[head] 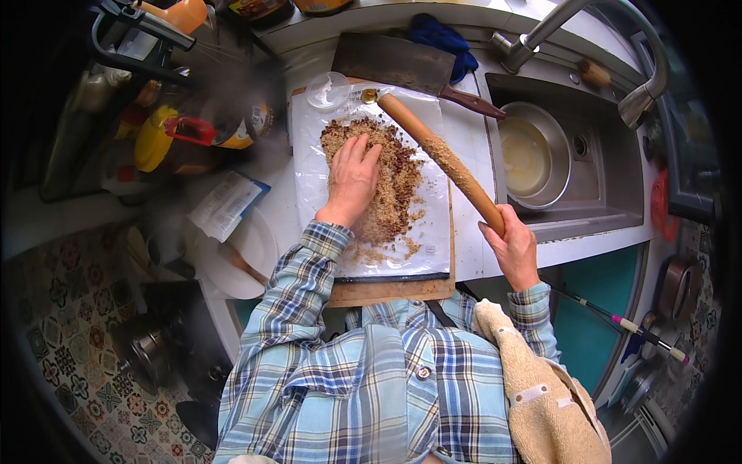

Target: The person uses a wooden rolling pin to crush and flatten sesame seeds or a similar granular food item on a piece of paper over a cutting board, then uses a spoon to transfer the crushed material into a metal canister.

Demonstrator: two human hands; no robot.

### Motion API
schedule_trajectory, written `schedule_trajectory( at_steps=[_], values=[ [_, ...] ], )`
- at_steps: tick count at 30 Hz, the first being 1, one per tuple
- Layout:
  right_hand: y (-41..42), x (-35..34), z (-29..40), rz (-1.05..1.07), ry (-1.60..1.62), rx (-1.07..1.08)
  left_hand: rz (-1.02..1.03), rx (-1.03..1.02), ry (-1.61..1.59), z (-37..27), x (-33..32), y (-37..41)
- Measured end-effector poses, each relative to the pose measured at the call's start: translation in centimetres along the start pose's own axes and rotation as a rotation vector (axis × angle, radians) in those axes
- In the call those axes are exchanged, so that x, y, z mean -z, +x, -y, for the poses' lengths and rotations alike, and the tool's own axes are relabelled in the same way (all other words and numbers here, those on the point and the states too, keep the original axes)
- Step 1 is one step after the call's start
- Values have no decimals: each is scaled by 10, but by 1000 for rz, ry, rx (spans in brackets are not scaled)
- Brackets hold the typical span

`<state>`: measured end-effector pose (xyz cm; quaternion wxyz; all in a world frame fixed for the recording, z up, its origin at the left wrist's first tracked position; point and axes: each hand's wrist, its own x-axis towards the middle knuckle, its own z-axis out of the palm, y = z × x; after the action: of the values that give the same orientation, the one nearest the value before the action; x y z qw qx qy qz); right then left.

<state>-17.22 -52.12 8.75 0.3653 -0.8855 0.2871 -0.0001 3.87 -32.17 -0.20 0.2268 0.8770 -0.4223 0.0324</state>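
My left hand [352, 177] lies with spread fingers on a layer of brown crumbs [397, 174], which covers much of a white plastic bag [310, 191] on a wooden board [371, 297]. In my right hand [513, 246] is the near end of a wooden rolling pin [446, 162]. Crumbs stick along the pin's middle, and it slants up to the left over the bag's right side. By its far end sits a small gold-coloured round object [369, 95], with a clear plastic lid [328, 91] to the left.
A large cleaver [394, 62] lies behind the bag, its handle towards the sink [620, 174]. A metal bowl [536, 156] with cloudy liquid stands in the sink under the faucet [522, 52]. At left are a white plate [220, 272], a wooden-handled utensil [243, 264] and an opened packet [227, 206].
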Motion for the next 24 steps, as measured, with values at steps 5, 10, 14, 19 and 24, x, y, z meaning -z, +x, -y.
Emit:
schedule_trajectory(
  at_steps=[5, 10, 14, 19, 24],
  values=[
    [1, -6, 1, -25, -45, 46, 68, -10, -43, -21, 15, -44],
    [2, -15, 3, 10, -104, 83, 129, -68, -102, -34, 29, -88],
    [-1, -22, 6, 49, -130, 108, 160, -106, -116, -32, 39, -110],
    [-7, -28, 9, 59, -135, 195, 160, -91, -154, -26, 49, -126],
    [-10, -33, 3, 54, -202, 294, 107, -129, -221, -39, 48, -122]
  ],
)
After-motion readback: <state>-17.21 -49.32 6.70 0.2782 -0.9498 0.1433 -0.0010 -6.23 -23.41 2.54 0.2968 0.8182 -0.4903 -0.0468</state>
